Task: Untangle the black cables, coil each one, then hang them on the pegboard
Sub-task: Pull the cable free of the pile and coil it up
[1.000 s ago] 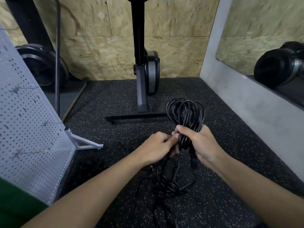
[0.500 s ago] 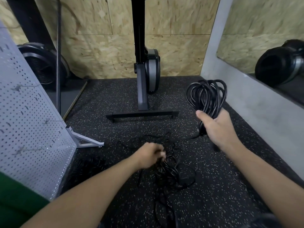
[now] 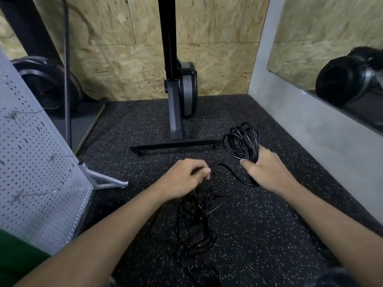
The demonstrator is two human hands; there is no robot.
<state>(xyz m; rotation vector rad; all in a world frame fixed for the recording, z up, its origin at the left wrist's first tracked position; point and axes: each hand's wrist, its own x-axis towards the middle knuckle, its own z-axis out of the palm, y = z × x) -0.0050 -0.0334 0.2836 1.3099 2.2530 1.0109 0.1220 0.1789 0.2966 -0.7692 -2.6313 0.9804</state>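
The right hand [image 3: 267,172] closed its grip around the coiled cable [image 3: 241,141], a glossy black bundle of many loops fanning out beyond the fingers. The left hand [image 3: 184,179], fingers curled, pinched a thin strand [image 3: 226,168] that curved across to that coil. Beneath the left wrist, the tangle of black cables [image 3: 196,220] lay loose on the speckled floor [image 3: 269,235]. The pegboard [image 3: 35,162] stood at the left.

Speckled black floor [image 3: 259,224] meets a chipboard wall [image 3: 124,63] (grey ledge [image 3: 310,129] along 1 side).
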